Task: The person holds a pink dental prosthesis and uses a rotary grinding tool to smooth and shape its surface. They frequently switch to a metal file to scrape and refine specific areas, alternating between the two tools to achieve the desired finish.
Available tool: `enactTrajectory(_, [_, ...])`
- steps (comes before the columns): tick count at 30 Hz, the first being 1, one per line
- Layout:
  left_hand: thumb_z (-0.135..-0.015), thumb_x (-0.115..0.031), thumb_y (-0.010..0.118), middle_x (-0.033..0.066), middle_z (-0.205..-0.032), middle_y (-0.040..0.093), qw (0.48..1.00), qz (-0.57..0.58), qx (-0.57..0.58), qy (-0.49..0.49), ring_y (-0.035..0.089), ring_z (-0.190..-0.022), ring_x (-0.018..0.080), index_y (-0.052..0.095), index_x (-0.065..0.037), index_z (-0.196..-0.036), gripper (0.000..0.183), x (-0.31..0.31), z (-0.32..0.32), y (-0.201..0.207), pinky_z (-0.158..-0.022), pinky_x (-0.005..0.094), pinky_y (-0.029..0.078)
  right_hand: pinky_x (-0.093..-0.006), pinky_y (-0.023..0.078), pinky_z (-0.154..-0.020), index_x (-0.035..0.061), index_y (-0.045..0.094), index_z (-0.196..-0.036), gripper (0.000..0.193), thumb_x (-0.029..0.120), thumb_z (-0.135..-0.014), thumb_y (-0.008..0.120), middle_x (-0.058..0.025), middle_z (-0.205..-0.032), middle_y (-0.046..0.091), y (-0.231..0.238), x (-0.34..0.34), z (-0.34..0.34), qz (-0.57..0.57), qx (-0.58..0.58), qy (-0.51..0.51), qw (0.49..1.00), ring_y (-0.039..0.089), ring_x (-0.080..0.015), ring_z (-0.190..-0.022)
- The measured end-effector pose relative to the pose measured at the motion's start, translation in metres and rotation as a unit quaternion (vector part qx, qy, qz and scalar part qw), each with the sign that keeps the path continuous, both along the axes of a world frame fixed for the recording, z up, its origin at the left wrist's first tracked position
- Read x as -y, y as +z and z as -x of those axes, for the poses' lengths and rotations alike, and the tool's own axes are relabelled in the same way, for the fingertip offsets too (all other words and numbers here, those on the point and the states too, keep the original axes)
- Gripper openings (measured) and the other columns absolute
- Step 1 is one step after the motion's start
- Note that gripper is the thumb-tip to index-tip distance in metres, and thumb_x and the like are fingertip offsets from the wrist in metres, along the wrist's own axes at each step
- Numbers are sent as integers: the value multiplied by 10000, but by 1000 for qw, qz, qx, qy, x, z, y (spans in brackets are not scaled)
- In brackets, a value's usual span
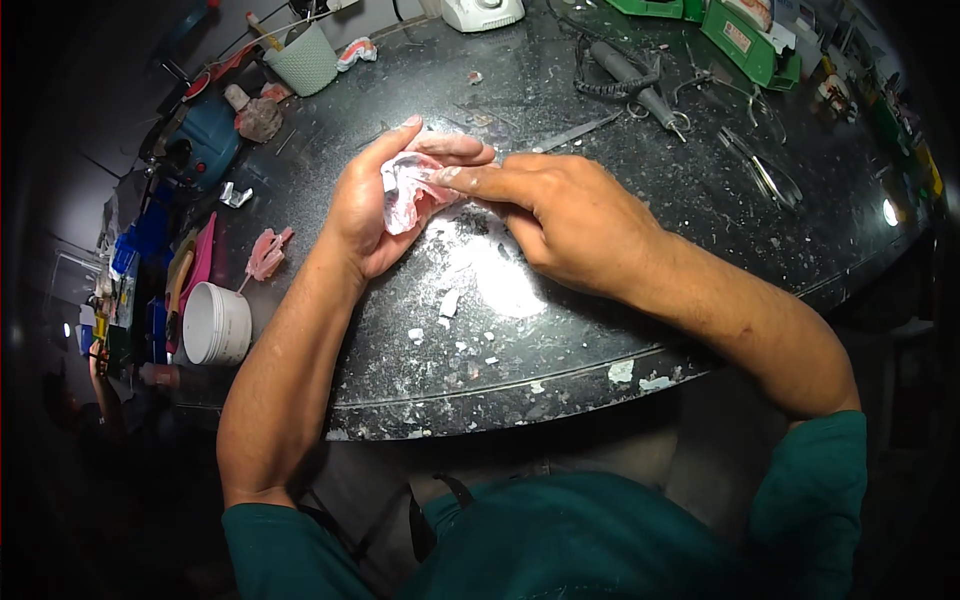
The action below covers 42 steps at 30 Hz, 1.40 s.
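Cupped in my left hand (365,200) is a pink dental plate (405,200) smeared with white paste. Its curved, thin-walled shape rests against the palm, and the fingers close around its far side. From the right, my right hand (580,220) reaches over with its index finger stretched out, the tip touching the plate's paste-covered surface. White residue coats that fingertip and the fingers of the left hand. The right hand's other fingers curl beneath and are partly hidden; no tool shows in them.
White flakes (450,303) litter the dark bench (590,330). A white tub (217,323) and a pink scrap (267,253) lie left. A knife (580,131), a grey handpiece (635,85) and tweezers (760,170) lie right. Farther back are a green cup (303,62) and green bins (750,45).
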<state>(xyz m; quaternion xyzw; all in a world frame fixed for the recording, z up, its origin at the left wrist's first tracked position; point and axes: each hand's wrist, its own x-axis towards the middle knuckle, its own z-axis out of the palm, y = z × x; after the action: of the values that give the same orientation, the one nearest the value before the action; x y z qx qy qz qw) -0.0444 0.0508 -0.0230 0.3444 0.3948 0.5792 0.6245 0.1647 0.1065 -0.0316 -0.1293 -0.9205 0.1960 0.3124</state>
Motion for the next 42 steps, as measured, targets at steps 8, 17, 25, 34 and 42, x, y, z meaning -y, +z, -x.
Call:
enactTrajectory(8, [-1077,-342,347,251,-1137,678,1000,-10,-26,11,676,-1083,309,628,120,-1146,545,-2,2,-8,-1014,414,519,-474,576,-855,125,655,-1270,409,56,-883,541,-167,-1025,709,15,9,-1,-8,86,-47,995,705,-344,-952])
enactTrajectory(17, [-1073,-358,355,286,-1160,657,998,-14,-6,56,657,-1115,365,595,140,-1170,561,-4,-6,-10,-1044,440,499,-484,563,-883,82,654,-1269,375,69,-903,576,-185,-1168,697,10,21,3,53,20,-56,997,697,-387,-987])
enactTrajectory(25, [-1046,-361,382,273,-1121,673,992,-30,-8,124,661,-1101,354,602,132,-1155,551,-3,-11,-12,-1017,442,501,-462,543,-901,94,713,-1207,289,119,-962,564,-228,-1078,705,-8,12,18,267,-91,4,959,678,-408,-1009])
enactTrajectory(34, [-1042,-349,415,248,-1048,687,991,-34,75,107,681,-1026,326,613,116,-1122,511,-4,5,-16,-972,420,535,-481,575,-828,169,696,-1239,359,150,-901,576,-145,-1010,731,13,-4,-1,33,34,-41,998,709,-349,-919])
enactTrajectory(42, [-1043,-346,418,257,-1002,708,997,-28,65,31,701,-943,311,665,102,-1018,511,-5,7,-18,-949,402,545,-476,598,-759,143,682,-1229,344,130,-901,577,-162,-942,711,9,1,-5,-38,62,-47,996,721,-341,-855])
